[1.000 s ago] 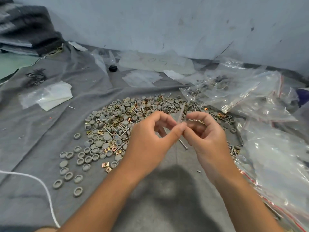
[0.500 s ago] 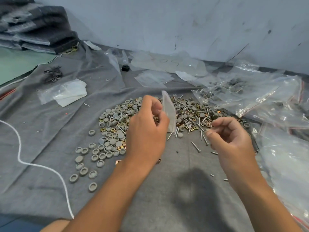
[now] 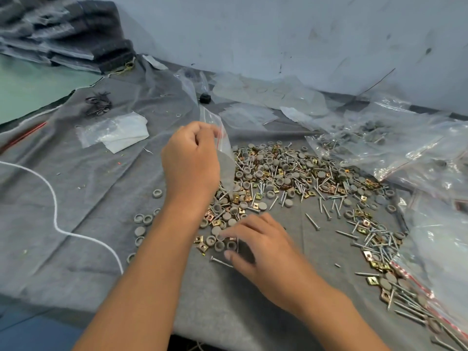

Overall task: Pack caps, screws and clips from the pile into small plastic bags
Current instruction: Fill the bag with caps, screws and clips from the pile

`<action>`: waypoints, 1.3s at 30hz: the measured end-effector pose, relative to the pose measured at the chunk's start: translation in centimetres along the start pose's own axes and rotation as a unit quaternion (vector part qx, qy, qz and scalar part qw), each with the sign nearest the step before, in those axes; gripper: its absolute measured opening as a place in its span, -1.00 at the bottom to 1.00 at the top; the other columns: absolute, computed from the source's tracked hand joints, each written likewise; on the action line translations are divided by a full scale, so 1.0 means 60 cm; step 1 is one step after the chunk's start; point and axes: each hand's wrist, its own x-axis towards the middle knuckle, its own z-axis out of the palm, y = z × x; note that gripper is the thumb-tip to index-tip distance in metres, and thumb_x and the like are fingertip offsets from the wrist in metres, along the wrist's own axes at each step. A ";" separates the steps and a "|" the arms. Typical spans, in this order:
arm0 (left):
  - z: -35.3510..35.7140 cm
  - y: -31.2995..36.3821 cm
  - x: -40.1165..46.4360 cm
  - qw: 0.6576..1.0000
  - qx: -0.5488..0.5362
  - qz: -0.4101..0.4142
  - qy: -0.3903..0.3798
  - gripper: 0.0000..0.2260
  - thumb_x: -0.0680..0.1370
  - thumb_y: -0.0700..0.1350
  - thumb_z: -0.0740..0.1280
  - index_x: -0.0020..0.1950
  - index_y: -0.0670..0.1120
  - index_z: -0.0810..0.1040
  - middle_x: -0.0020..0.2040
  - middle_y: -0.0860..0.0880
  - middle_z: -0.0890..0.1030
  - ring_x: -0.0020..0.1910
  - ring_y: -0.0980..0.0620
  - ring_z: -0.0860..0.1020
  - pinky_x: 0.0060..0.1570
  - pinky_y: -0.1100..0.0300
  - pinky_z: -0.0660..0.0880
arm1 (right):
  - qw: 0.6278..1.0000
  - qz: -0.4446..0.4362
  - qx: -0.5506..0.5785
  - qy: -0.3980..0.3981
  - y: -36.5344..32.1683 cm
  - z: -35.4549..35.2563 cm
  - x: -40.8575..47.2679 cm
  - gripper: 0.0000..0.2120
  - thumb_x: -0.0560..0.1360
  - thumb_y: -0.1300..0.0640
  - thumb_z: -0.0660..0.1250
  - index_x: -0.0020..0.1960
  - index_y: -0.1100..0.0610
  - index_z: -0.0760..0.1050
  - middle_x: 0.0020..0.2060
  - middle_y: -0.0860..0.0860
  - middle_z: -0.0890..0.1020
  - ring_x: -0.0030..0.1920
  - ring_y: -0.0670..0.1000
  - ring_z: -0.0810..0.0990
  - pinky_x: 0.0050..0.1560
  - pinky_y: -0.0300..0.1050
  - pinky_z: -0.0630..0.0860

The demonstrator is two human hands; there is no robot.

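The pile (image 3: 291,178) of grey round plastic caps, silver screws and brass-coloured square clips lies spread over the grey cloth (image 3: 76,198) at centre right, still large, so most packing looks undone. The left hand (image 3: 191,158) pinches a small clear plastic bag with a red zip strip (image 3: 222,148) above the pile's left edge; it looks empty. The right hand (image 3: 255,247), fingers relaxed and holding nothing, touches near caps. Filled bags (image 3: 379,138) lie far right.
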 end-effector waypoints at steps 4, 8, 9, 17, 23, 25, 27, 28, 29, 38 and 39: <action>-0.015 0.003 0.004 1.000 -0.005 0.003 -0.012 -0.73 0.56 -0.06 0.31 -0.33 -0.08 0.53 -0.55 0.14 0.39 -0.51 0.17 0.33 -0.46 0.29 0.26 | 0.999 -0.008 -0.039 -0.010 -0.010 0.010 0.012 -0.65 0.61 -0.10 0.29 0.39 -0.15 0.44 0.16 -0.18 0.48 0.19 -0.05 0.39 0.22 -0.10 0.40; -0.031 0.000 -0.001 0.999 0.016 0.027 -0.022 -0.90 0.49 -0.07 0.40 -0.23 0.00 0.64 -0.38 0.10 0.58 -0.42 0.22 0.47 -0.38 0.35 0.42 | 0.997 -0.019 -0.076 -0.017 -0.016 0.012 0.019 -0.71 0.63 -0.09 0.23 0.34 -0.13 0.41 0.12 -0.14 0.50 0.16 -0.01 0.41 0.12 -0.07 0.37; -0.035 -0.001 -0.003 0.999 0.022 0.032 -0.029 -0.95 0.47 -0.08 0.41 -0.19 0.03 0.65 -0.35 0.09 0.60 -0.39 0.23 0.49 -0.35 0.36 0.44 | 0.996 -0.022 -0.081 -0.023 -0.017 0.013 0.018 -0.74 0.64 -0.08 0.23 0.31 -0.12 0.40 0.11 -0.13 0.50 0.15 0.00 0.41 0.10 -0.06 0.37; -0.039 -0.009 -0.014 0.981 0.131 0.111 -0.087 -0.74 0.55 -0.26 0.31 0.03 0.09 0.66 -0.10 0.11 0.43 -0.20 0.24 0.47 -0.19 0.49 0.38 | 0.996 -0.032 -0.080 -0.013 -0.018 0.013 0.015 -0.86 0.65 0.01 0.25 0.20 -0.05 0.46 0.02 -0.08 0.53 0.06 0.05 0.48 0.06 0.00 0.45; -0.036 -0.018 -0.026 0.966 0.162 0.152 -0.136 -0.68 0.58 -0.30 0.25 -0.04 0.06 0.71 0.01 0.10 0.48 -0.25 0.29 0.42 -0.22 0.50 0.29 | 0.987 0.038 0.128 0.092 0.001 -0.009 0.010 -0.88 0.61 0.14 0.36 0.09 -0.05 0.51 -0.07 -0.21 0.52 -0.03 -0.13 0.54 -0.05 -0.22 0.47; -0.033 -0.024 -0.033 0.957 0.171 0.166 -0.166 -0.72 0.57 -0.28 0.31 -0.04 0.07 0.71 -0.05 0.15 0.48 -0.21 0.34 0.43 -0.15 0.52 0.30 | 0.973 0.037 0.162 0.161 0.002 -0.034 0.011 -0.89 0.58 0.14 0.39 0.07 -0.04 0.54 -0.12 -0.19 0.56 -0.07 -0.14 0.57 -0.10 -0.37 0.43; -0.028 -0.030 -0.042 0.943 0.192 0.183 -0.202 -0.81 0.54 -0.20 0.42 -0.01 0.09 0.71 -0.07 0.20 0.46 -0.18 0.36 0.41 -0.08 0.54 0.28 | 0.959 0.023 0.174 0.221 0.000 -0.061 0.013 -0.91 0.58 0.06 0.36 0.08 -0.03 0.55 -0.10 -0.20 0.59 -0.06 -0.16 0.58 -0.08 -0.43 0.42; -0.024 -0.033 -0.045 0.935 0.197 0.197 -0.218 -0.84 0.51 -0.17 0.47 0.00 0.09 0.71 -0.09 0.20 0.45 -0.17 0.36 0.41 -0.06 0.55 0.26 | 0.955 0.015 0.170 0.242 0.000 -0.072 0.013 -0.89 0.58 0.02 0.34 0.08 -0.01 0.57 -0.07 -0.20 0.59 -0.04 -0.17 0.59 -0.06 -0.44 0.43; -0.021 -0.035 -0.048 0.930 0.194 0.210 -0.230 -0.83 0.48 -0.15 0.52 0.00 0.09 0.69 -0.09 0.21 0.45 -0.18 0.35 0.41 -0.05 0.56 0.25 | 0.954 0.007 0.161 0.253 0.002 -0.080 0.012 -0.86 0.57 0.02 0.33 0.09 0.01 0.58 -0.04 -0.17 0.59 -0.04 -0.19 0.58 -0.06 -0.45 0.42; 0.017 -0.024 -0.075 0.919 0.129 0.230 -0.295 -0.65 0.39 -0.05 0.51 0.17 0.05 0.65 0.00 0.11 0.51 -0.15 0.20 0.49 -0.08 0.48 0.35 | 0.959 -0.028 -0.010 0.281 0.016 -0.100 -0.003 -0.87 0.49 0.24 0.50 0.04 0.17 0.66 0.01 0.00 0.60 -0.05 -0.15 0.56 0.01 -0.25 0.51; 0.020 -0.022 -0.077 0.918 0.129 0.226 -0.298 -0.69 0.40 -0.07 0.51 0.14 0.04 0.65 0.00 0.10 0.52 -0.16 0.20 0.49 -0.09 0.47 0.35 | 0.957 -0.027 -0.020 0.288 0.016 -0.102 -0.004 -0.84 0.48 0.24 0.51 0.04 0.16 0.65 0.00 -0.01 0.59 -0.08 -0.18 0.54 -0.01 -0.26 0.51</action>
